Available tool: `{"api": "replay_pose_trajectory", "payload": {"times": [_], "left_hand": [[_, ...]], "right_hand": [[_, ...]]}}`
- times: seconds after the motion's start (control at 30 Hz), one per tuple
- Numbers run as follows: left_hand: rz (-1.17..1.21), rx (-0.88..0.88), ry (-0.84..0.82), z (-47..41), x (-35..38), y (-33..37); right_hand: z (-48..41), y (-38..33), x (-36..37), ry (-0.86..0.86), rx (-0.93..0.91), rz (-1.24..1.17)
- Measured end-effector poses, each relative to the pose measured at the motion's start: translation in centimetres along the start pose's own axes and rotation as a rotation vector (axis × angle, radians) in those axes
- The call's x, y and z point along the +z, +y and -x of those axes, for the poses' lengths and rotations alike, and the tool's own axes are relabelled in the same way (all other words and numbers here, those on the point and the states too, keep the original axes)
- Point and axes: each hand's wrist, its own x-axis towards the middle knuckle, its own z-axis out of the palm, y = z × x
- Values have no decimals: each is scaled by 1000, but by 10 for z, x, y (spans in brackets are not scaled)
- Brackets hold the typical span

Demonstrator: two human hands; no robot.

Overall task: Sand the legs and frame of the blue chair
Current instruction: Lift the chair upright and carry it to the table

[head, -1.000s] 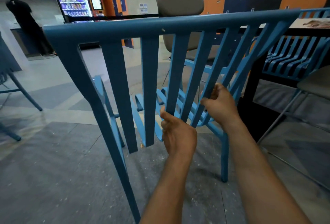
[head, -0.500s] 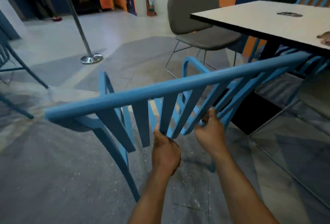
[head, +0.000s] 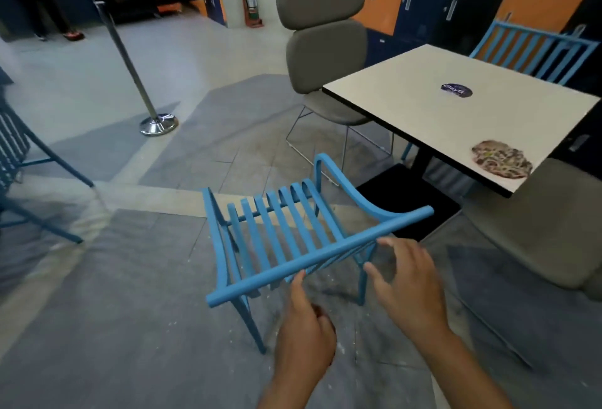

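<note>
Reaching for the back of the blue chair [head: 286, 232], the right hand [head: 410, 288] has its fingers spread wide. It is just beside the top rail [head: 342, 247] and holds nothing. The left hand [head: 303, 337] is lower. One finger points up and touches the under edge of the rail. Its other fingers are curled in. There may be a small dark thing tucked in the palm, but it is too hard to tell, and no sanding paper shows clearly.

The chair stands upright on the grey floor [head: 130, 327], right in front of the person, with its back nearest to them. A table [head: 407, 89] with a white top stands just to the right, and a brown speckled patch [head: 501, 164] lies on its near corner.

The step looks like getting a good hold on the chair so the legs [head: 252, 327] can be reached. To do this well, both hands should grip the top rail firmly, one near each end, so the chair does not twist. It looks light and may tip fast, so it should be turned slowly. It should stay away from the table edge. Then the rubbing should go along each leg, not across it.
</note>
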Motion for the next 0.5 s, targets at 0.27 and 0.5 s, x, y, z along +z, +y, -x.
{"api": "replay_pose_trajectory", "payload": {"times": [0.27,0.5], "left_hand": [[-194,-102,57,-12,-27,23],[-342,-350,62,-42,-11,22]], "right_hand": [[-78,-16,-2,-685,-135,323],[-102,13,22,-688,-141,342]]}}
